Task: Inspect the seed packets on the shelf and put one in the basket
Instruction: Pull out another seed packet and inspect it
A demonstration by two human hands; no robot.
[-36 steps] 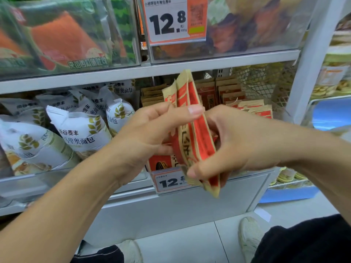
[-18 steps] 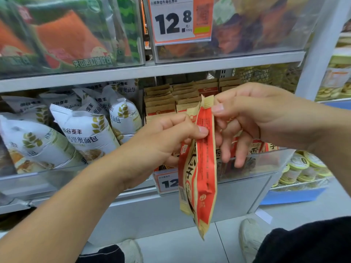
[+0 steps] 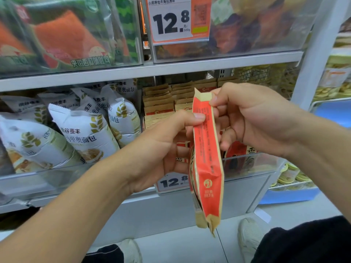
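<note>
A red and tan seed packet hangs upright in front of the shelf, its narrow side facing me. My left hand pinches it near the top from the left, thumb on the red side. My right hand pinches its tan top edge from the right. Behind the hands, more tan and red seed packets stand in rows in a clear bin on the middle shelf. No basket is in view.
White bread bags fill the bin to the left. The shelf above holds clear boxes with a 12.8 price tag. A white upright post stands at the right, with yellow goods beyond it. My shoes stand on the pale floor.
The packet went from tilted and low between both hands to hanging upright. My right hand rose from its lower end to its top edge. The view drew closer.
</note>
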